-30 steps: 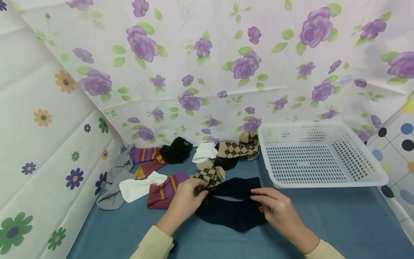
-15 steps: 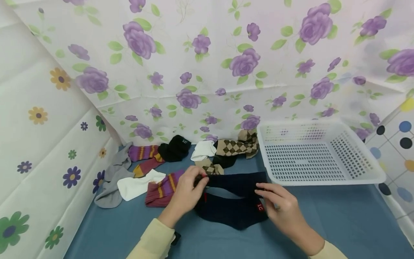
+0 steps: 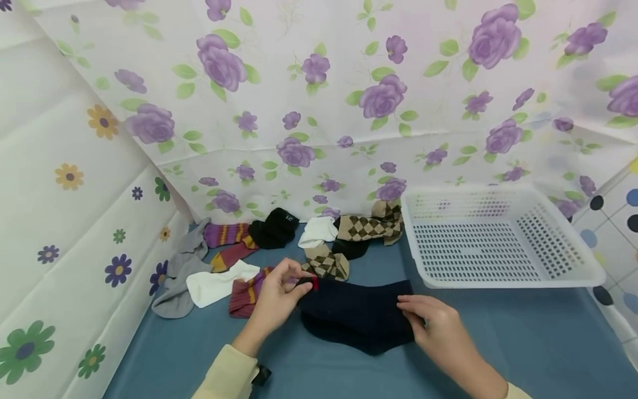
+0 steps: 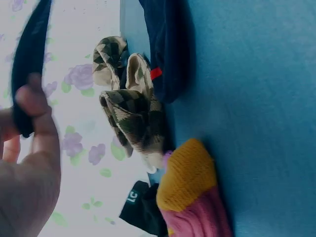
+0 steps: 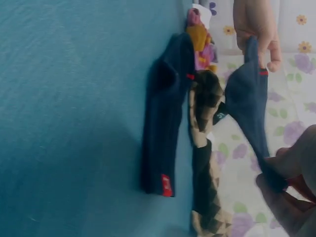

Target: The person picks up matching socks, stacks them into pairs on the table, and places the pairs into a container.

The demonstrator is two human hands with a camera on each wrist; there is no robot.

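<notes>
A navy sock (image 3: 359, 302) with a red toe mark is stretched between my two hands, lifted off the table. My left hand (image 3: 279, 293) pinches its toe end, and my right hand (image 3: 436, 327) pinches the cuff end. A second navy sock (image 5: 165, 118) with a red label lies flat on the blue table below; the raised one hides most of it in the head view. Just beyond my left fingers sits a crumpled brown argyle sock (image 3: 326, 263). Left of that hand lies a maroon, purple and yellow striped sock (image 3: 244, 296).
A white perforated basket (image 3: 508, 285) stands at the back right. Along the back lie another argyle sock (image 3: 369, 227), a white sock (image 3: 318, 231) and a black sock (image 3: 276, 228). A grey sock (image 3: 174, 291) and another white sock (image 3: 219, 285) are at the left.
The held navy sock has been raised from beside the other one and brought nearer, so it now overlaps it from above. The lower sock's red label has become covered in the head view.
</notes>
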